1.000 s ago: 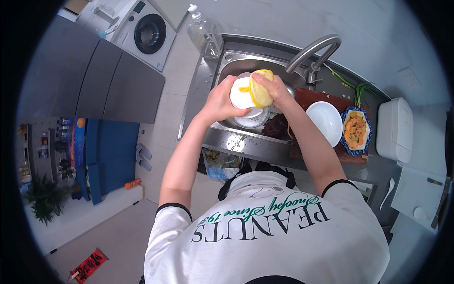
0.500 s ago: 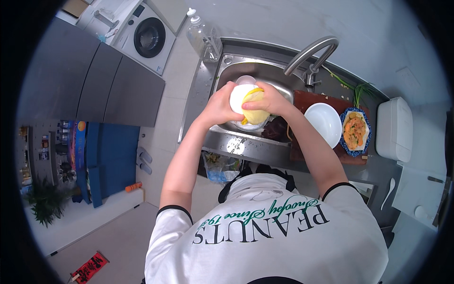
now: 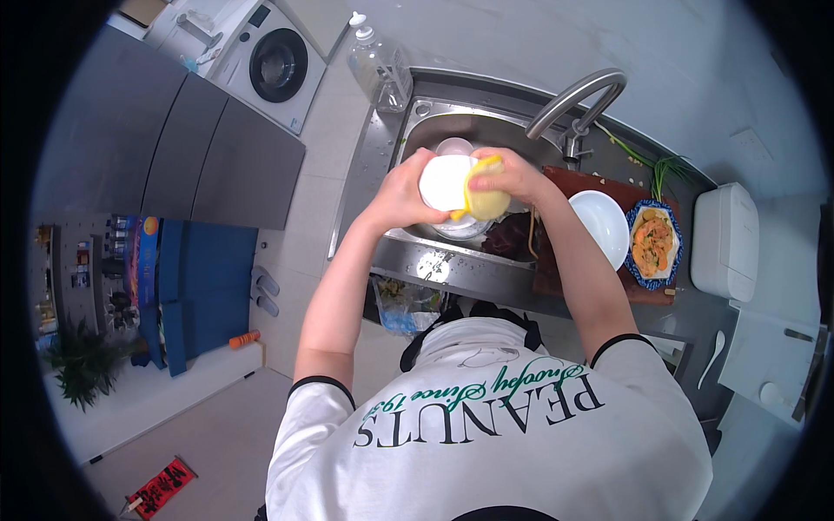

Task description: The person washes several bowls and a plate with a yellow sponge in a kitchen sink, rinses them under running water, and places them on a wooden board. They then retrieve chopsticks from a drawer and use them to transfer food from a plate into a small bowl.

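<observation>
Over the steel sink (image 3: 417, 239), my left hand (image 3: 401, 193) grips a white bowl (image 3: 445, 181) by its left side. My right hand (image 3: 512, 178) is closed on a yellow dishcloth (image 3: 488, 203), pressed against the bowl's right side. Below the bowl, a pale round dish (image 3: 454, 147) and a clear bowl-like vessel (image 3: 462, 229) show in part inside the sink. A dark reddish-brown thing (image 3: 508, 236) lies in the sink's right end; I cannot make out its kind.
A curved faucet (image 3: 580, 95) rises behind the sink. To the right, a brown cutting board (image 3: 556, 282) bears a white bowl (image 3: 599, 227) and a blue-patterned plate (image 3: 638, 271) of food. Green onions (image 3: 667, 165) lie behind. Clear pump bottles (image 3: 382, 74) stand at the back left.
My right hand has slid right with the yellow dishcloth, uncovering more of the white bowl. My left hand keeps its grip on the bowl in nearly the same place.
</observation>
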Demonstrator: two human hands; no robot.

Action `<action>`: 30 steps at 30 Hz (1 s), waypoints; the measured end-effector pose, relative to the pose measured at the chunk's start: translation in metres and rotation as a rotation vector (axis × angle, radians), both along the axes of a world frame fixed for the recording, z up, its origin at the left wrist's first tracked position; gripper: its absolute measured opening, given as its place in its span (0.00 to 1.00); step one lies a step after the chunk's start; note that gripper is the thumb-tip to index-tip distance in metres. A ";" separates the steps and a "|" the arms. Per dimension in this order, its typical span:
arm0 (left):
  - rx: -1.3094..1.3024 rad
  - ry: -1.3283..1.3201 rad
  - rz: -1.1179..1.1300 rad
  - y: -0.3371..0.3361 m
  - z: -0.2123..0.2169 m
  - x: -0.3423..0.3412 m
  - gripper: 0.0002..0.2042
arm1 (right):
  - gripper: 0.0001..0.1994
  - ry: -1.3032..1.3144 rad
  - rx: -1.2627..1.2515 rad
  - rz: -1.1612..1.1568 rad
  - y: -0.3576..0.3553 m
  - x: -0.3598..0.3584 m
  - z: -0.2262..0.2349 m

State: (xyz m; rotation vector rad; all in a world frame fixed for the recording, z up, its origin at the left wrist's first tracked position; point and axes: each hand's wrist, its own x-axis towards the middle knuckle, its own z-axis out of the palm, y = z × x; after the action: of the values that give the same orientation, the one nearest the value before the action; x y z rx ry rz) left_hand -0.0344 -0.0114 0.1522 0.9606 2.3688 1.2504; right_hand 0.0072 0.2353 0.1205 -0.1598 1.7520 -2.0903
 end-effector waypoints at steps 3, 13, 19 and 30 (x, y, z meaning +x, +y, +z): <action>0.119 -0.050 0.056 0.000 -0.003 0.001 0.36 | 0.25 0.150 0.201 -0.006 -0.005 0.007 0.006; -0.065 0.283 -0.008 0.006 0.007 0.009 0.35 | 0.18 0.139 0.074 -0.034 -0.008 0.006 0.005; -0.060 0.335 0.020 0.009 0.007 0.013 0.34 | 0.21 -0.028 -0.154 -0.125 -0.004 0.004 -0.001; 0.117 -0.011 0.197 0.003 -0.013 0.019 0.38 | 0.21 0.275 0.174 -0.042 -0.005 0.011 0.015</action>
State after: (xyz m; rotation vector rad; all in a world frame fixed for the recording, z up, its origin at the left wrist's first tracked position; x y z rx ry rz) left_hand -0.0158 -0.0083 0.1396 0.7642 2.4537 1.4769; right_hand 0.0183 0.2303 0.1359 -0.3787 2.1041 -2.0085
